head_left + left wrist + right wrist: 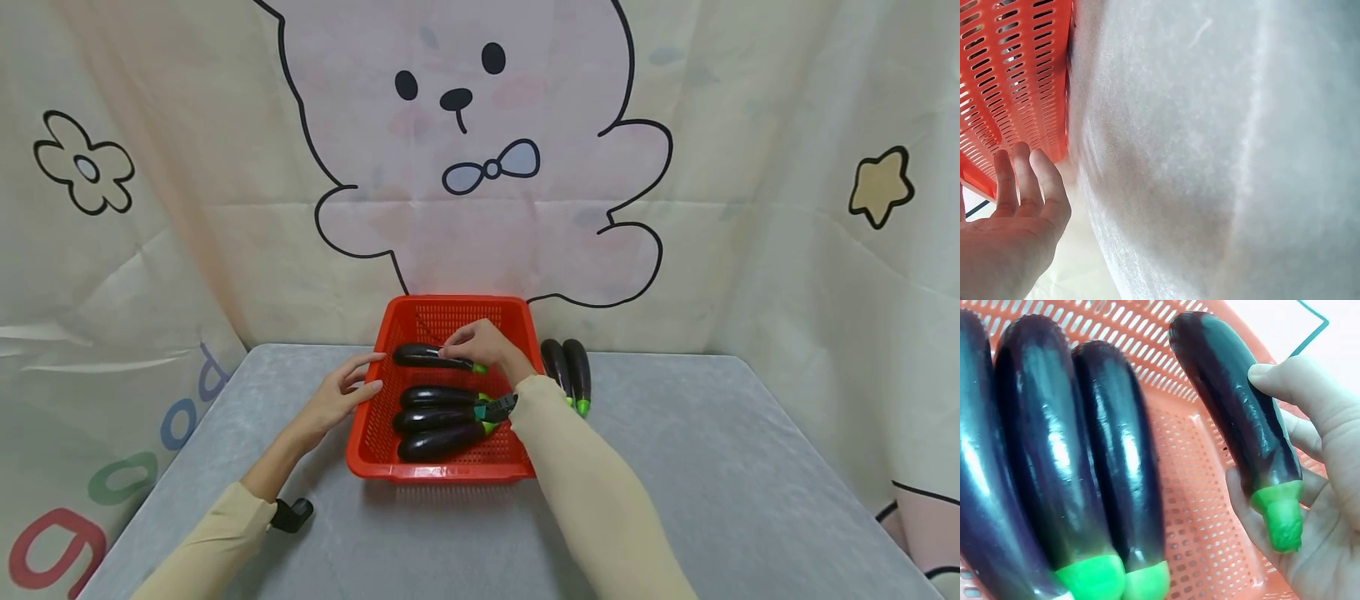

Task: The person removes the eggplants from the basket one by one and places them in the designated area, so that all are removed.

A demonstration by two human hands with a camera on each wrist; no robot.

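My right hand (483,346) grips a dark purple eggplant (1235,394) with a green stem, thumb on one side and fingers round the other. This eggplant is at the far side of the red plastic basket (442,473). Nearer to me, three more eggplants (433,419) lie side by side in the basket, their green stems pointing right. At the basket's left rim is my left hand (333,400), its fingers spread and loosely bent. In the left wrist view, the fingers (1022,181) are up against the slotted outer wall.
Two further eggplants (576,371) lie together on the grey tabletop (712,467), just right of the basket. Behind the table hangs a cream cloth (720,275) printed with a cartoon bear. My right sleeve (592,475) crosses the basket's right edge.
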